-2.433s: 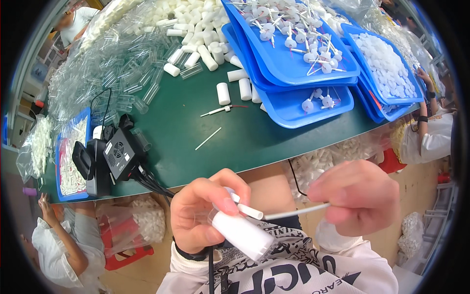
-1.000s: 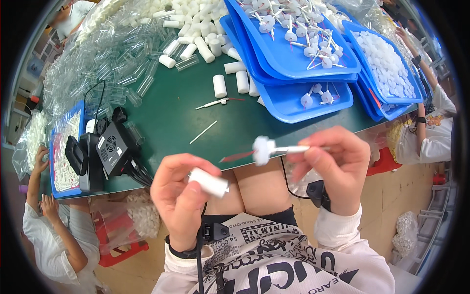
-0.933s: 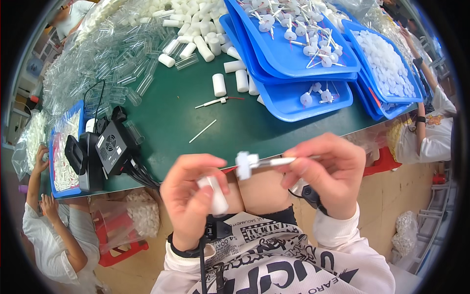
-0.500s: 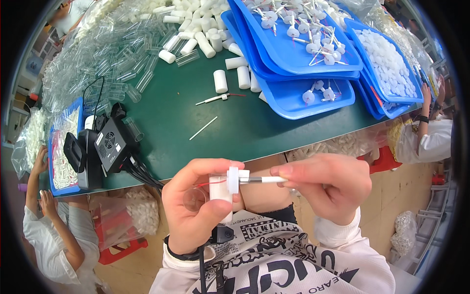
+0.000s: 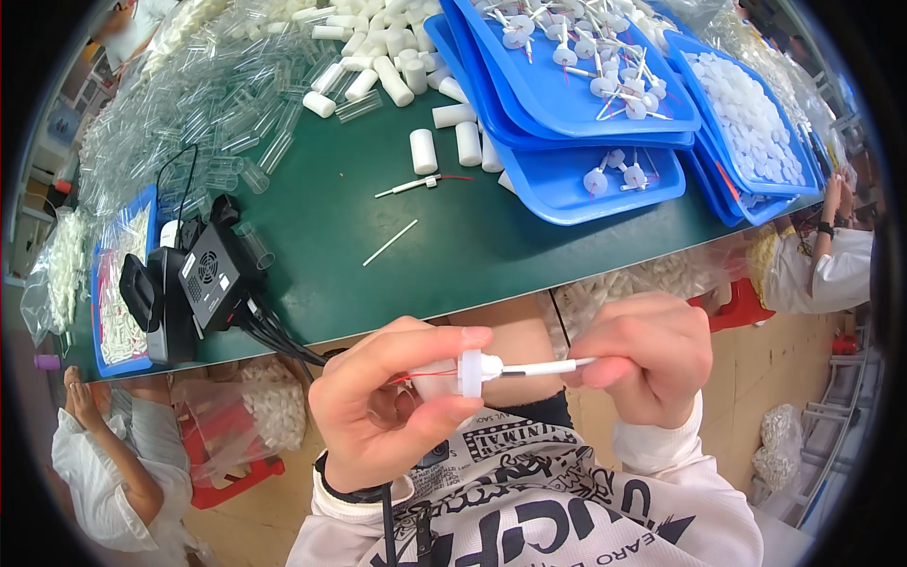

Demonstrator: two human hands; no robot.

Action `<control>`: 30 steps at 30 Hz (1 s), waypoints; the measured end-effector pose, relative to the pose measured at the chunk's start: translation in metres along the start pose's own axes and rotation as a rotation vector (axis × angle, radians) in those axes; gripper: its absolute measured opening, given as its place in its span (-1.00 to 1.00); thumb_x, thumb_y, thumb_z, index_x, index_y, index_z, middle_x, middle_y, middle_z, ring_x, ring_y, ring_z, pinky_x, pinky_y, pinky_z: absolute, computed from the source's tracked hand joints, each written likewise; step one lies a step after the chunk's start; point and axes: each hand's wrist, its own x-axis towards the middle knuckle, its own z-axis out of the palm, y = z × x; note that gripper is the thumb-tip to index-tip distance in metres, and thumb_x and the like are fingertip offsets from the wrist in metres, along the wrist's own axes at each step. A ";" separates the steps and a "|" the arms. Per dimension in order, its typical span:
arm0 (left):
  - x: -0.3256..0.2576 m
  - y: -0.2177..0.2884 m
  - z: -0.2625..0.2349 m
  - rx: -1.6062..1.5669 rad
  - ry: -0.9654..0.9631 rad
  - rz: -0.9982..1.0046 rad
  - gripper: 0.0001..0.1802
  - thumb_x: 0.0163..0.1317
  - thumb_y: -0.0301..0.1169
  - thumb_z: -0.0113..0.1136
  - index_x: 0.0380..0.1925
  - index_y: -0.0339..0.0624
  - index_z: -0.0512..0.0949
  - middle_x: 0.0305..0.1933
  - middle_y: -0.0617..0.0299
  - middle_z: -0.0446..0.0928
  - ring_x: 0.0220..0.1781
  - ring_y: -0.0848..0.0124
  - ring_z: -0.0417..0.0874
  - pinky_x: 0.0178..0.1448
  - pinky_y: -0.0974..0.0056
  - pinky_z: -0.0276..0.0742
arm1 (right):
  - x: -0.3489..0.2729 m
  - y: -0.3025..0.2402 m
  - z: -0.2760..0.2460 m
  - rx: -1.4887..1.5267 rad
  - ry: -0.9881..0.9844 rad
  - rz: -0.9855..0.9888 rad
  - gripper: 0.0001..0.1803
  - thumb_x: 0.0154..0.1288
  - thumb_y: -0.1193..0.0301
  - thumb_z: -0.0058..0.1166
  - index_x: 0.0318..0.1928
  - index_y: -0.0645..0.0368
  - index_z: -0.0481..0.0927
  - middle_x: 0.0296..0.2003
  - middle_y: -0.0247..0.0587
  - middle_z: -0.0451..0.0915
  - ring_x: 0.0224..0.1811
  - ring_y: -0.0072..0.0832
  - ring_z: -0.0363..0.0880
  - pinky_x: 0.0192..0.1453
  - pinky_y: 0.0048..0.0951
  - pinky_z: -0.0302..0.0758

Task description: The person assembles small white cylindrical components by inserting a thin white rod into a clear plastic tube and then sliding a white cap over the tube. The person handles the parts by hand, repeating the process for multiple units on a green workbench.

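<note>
In front of my body, my left hand (image 5: 378,397) is closed around a clear plastic tube (image 5: 392,404), partly hidden by the fingers. Its thumb and forefinger press beside a round white cap (image 5: 470,373) at the tube's right end. Something white shows inside just behind the cap, and a thin red wire (image 5: 420,376) runs back from there. My right hand (image 5: 647,359) pinches the outer end of a slim white stick (image 5: 548,368). That stick has a dark band near the cap and meets the cap's neck, roughly level.
On the green table (image 5: 312,283) lie a thin white stick (image 5: 390,243) and a white stick with a red wire (image 5: 416,185). Beyond are white cylinders (image 5: 423,151), clear tubes (image 5: 217,113) and stacked blue trays (image 5: 567,213). A black device (image 5: 215,279) stands left. Other people sit on both sides.
The cap has shifted slightly right and down, and the white piece behind it no longer stands upright across my left palm. My right fingers have moved right along the stick, showing more of it.
</note>
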 end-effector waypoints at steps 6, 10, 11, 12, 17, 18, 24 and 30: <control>0.000 0.008 0.004 -0.006 0.036 -0.131 -0.65 0.01 -0.62 0.24 -0.13 -0.39 0.52 -0.28 0.12 0.57 -0.34 0.50 0.53 -0.29 0.44 0.43 | -0.002 0.004 0.006 0.042 0.008 -0.014 -0.83 0.02 0.39 0.24 -0.46 0.24 0.57 -0.69 -0.29 0.42 -0.72 -0.40 0.34 -0.66 -0.45 0.25; 0.001 0.007 0.006 -0.080 0.039 -0.208 -0.66 0.01 -0.61 0.25 -0.14 -0.37 0.53 -0.29 0.14 0.56 -0.34 0.51 0.54 -0.29 0.46 0.42 | -0.003 0.004 0.010 -0.078 0.069 -0.122 -0.85 0.02 0.43 0.24 -0.46 0.24 0.56 -0.66 -0.27 0.42 -0.70 -0.39 0.33 -0.65 -0.44 0.25; 0.000 0.007 0.006 -0.082 0.037 -0.204 -0.66 0.00 -0.61 0.25 -0.14 -0.36 0.53 -0.28 0.14 0.56 -0.34 0.51 0.54 -0.30 0.46 0.42 | -0.003 0.003 0.010 -0.074 0.077 -0.123 -0.85 0.02 0.43 0.24 -0.46 0.24 0.56 -0.66 -0.27 0.43 -0.70 -0.39 0.33 -0.64 -0.44 0.25; 0.000 0.007 0.005 -0.059 0.025 -0.169 -0.65 0.00 -0.61 0.26 -0.14 -0.35 0.54 -0.29 0.15 0.56 -0.36 0.51 0.54 -0.33 0.47 0.41 | -0.003 0.004 0.010 -0.053 0.058 -0.096 -0.86 0.03 0.43 0.23 -0.46 0.24 0.56 -0.66 -0.27 0.42 -0.70 -0.39 0.34 -0.65 -0.44 0.25; 0.000 0.000 0.003 0.159 0.031 -0.011 -0.64 -0.04 -0.59 0.30 -0.16 -0.33 0.55 -0.33 0.16 0.56 -0.42 0.53 0.51 -0.49 0.50 0.32 | -0.007 0.009 0.014 0.207 0.035 0.136 -0.78 0.21 0.42 0.09 -0.54 0.25 0.51 -0.71 -0.30 0.38 -0.74 -0.53 0.32 -0.68 -0.51 0.19; 0.000 -0.001 0.004 0.186 0.036 0.014 -0.64 -0.04 -0.58 0.31 -0.16 -0.33 0.56 -0.34 0.16 0.56 -0.43 0.53 0.50 -0.50 0.51 0.30 | -0.005 0.005 0.012 0.332 -0.006 0.317 -0.74 0.25 0.40 0.04 -0.57 0.24 0.49 -0.71 -0.32 0.37 -0.75 -0.57 0.31 -0.69 -0.53 0.17; 0.001 -0.001 0.006 0.275 0.060 0.030 -0.67 -0.02 -0.57 0.29 -0.17 -0.33 0.55 -0.34 0.14 0.57 -0.44 0.54 0.50 -0.52 0.51 0.29 | 0.000 -0.007 0.009 0.829 -0.040 0.868 -0.57 0.38 0.33 -0.11 -0.65 0.24 0.40 -0.73 -0.43 0.37 -0.79 -0.73 0.21 -0.69 -0.64 0.11; -0.001 0.000 0.012 -0.121 0.208 -0.219 -0.78 0.12 -0.57 0.15 -0.21 -0.42 0.51 -0.34 0.15 0.57 -0.42 0.56 0.54 -0.49 0.52 0.37 | -0.002 -0.004 0.019 0.297 0.017 0.317 -0.68 0.35 0.41 -0.14 -0.57 0.26 0.40 -0.73 -0.29 0.34 -0.72 -0.57 0.27 -0.62 -0.53 0.20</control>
